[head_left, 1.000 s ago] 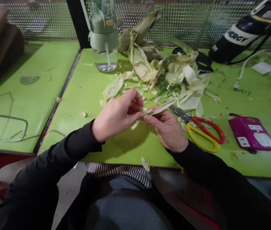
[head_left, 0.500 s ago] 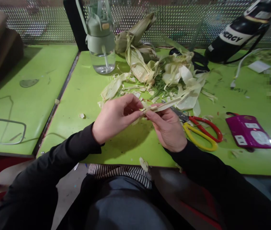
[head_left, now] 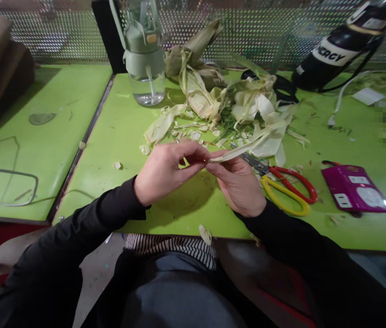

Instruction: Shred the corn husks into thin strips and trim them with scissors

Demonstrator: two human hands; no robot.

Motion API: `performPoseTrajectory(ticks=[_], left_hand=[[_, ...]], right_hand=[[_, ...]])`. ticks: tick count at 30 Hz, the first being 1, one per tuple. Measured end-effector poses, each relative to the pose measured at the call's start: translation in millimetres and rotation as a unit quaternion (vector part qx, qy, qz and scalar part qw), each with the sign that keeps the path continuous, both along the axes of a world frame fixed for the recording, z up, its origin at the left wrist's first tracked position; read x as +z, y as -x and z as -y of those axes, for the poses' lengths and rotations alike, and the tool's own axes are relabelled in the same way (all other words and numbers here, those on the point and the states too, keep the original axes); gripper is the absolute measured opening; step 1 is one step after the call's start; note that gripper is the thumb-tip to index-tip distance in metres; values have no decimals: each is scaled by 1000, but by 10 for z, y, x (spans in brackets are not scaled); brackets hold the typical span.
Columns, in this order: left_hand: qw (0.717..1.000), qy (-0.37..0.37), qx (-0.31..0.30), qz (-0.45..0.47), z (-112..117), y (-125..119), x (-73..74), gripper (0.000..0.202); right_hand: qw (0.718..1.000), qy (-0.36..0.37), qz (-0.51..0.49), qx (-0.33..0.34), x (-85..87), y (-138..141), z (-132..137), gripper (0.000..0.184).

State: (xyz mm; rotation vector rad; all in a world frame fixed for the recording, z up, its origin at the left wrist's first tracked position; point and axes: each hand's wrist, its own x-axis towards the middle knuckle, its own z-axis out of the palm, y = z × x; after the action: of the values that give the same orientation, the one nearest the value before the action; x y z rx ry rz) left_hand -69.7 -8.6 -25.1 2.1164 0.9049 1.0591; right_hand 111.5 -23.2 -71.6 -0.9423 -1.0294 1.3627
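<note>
Between my two hands, above the green table point(head_left: 175, 207), is a pale strip of corn husk point(head_left: 236, 152). My right hand point(head_left: 239, 182) pinches it near its lower left end, and its long part slants up to the right over the fingers. My left hand point(head_left: 165, 171) has thumb and forefinger pressed together at that same end; what lies between those fingertips is hidden. Just right of my right hand lie scissors with one red and one yellow handle point(head_left: 285, 207), their blades partly behind the hand. A heap of corn husks point(head_left: 203, 100) and small scraps lies beyond my hands.
A clear water bottle with a green lid point(head_left: 143, 59) stands at the back left. The black bottle point(head_left: 336, 50) leans at the back right, near a white cable point(head_left: 340, 98). A purple power socket point(head_left: 357, 187) lies at right. Perforated metal screen point(head_left: 66, 34) borders the back.
The folded bit of husk that stood up between my fingertips no longer shows. My fingertips have come down slightly, and the strip's end now lies flatter against my right fingers.
</note>
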Motion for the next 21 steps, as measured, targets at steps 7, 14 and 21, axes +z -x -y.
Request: performPoseTrajectory(ticks=[7, 14, 21], left_hand=[[998, -28, 7, -47, -17, 16, -5, 9], [998, 10, 25, -52, 5, -43, 12, 20], [987, 139, -39, 66, -48, -65, -19, 28]], right_hand=[[1000, 6, 24, 4, -9, 21, 33, 33], [1000, 22, 21, 5, -17, -3, 30, 33], [999, -6, 47, -2, 36, -30, 34, 27]])
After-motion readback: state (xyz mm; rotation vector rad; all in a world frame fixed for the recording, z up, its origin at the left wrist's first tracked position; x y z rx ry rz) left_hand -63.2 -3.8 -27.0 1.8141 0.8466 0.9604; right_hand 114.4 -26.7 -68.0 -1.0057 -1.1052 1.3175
